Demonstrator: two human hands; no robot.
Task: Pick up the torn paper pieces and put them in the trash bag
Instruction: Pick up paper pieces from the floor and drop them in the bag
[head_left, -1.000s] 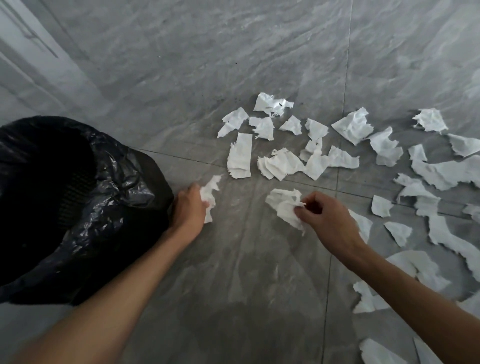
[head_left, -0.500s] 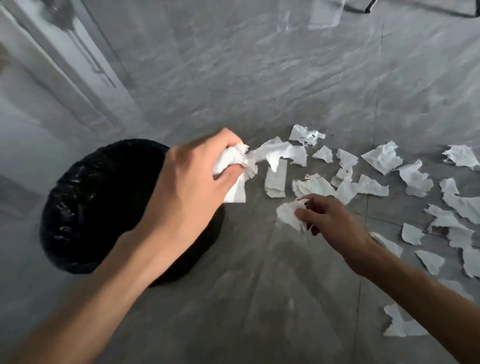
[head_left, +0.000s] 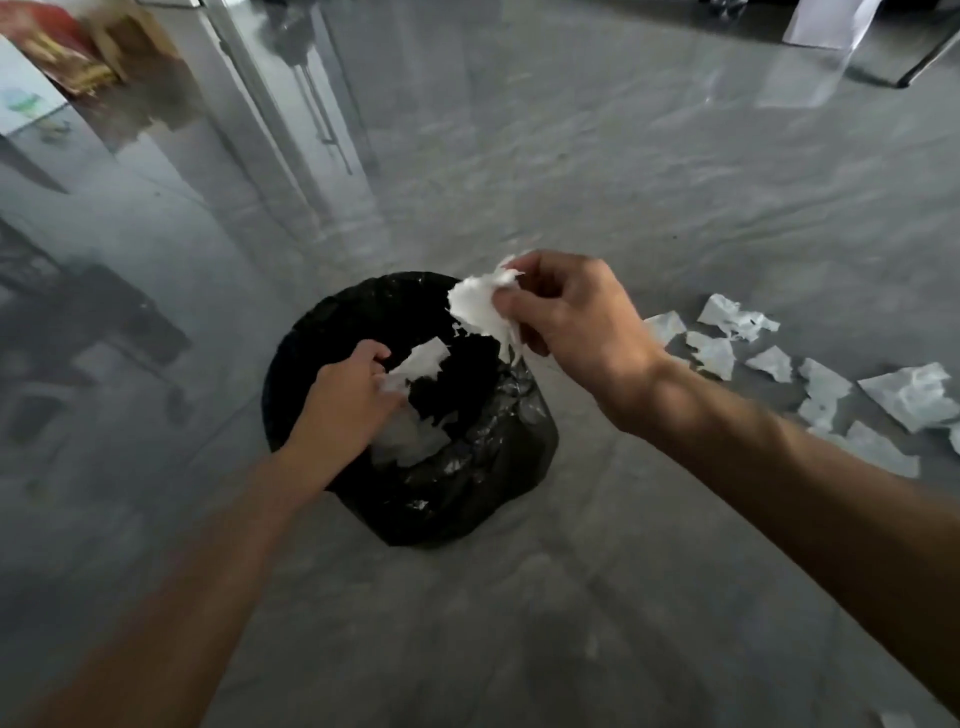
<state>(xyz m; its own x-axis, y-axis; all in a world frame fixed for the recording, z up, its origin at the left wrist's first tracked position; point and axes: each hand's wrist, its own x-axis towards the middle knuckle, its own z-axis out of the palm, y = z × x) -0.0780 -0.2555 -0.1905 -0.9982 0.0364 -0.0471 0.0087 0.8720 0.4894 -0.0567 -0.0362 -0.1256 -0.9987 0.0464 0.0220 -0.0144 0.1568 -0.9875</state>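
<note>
A black trash bag (head_left: 467, 493) lining a bin stands on the grey floor at centre. My left hand (head_left: 343, 405) is over its opening, fingers closed on a white torn paper piece (head_left: 421, 361). More white paper (head_left: 410, 439) lies inside the bag just below it. My right hand (head_left: 576, 322) hovers above the bag's right rim and pinches a crumpled paper piece (head_left: 480, 306). Several torn paper pieces (head_left: 909, 395) lie scattered on the floor to the right of the bag.
The glossy grey tiled floor (head_left: 519, 623) surrounds the bag. A pale cabinet or door frame (head_left: 270, 130) rises at the back left. Dark furniture legs (head_left: 914, 73) show at the top right.
Both hands lifted paper off the floor and moved left to the bag. The left hand dropped down over the opening; the right hand now holds its piece above the rim.
</note>
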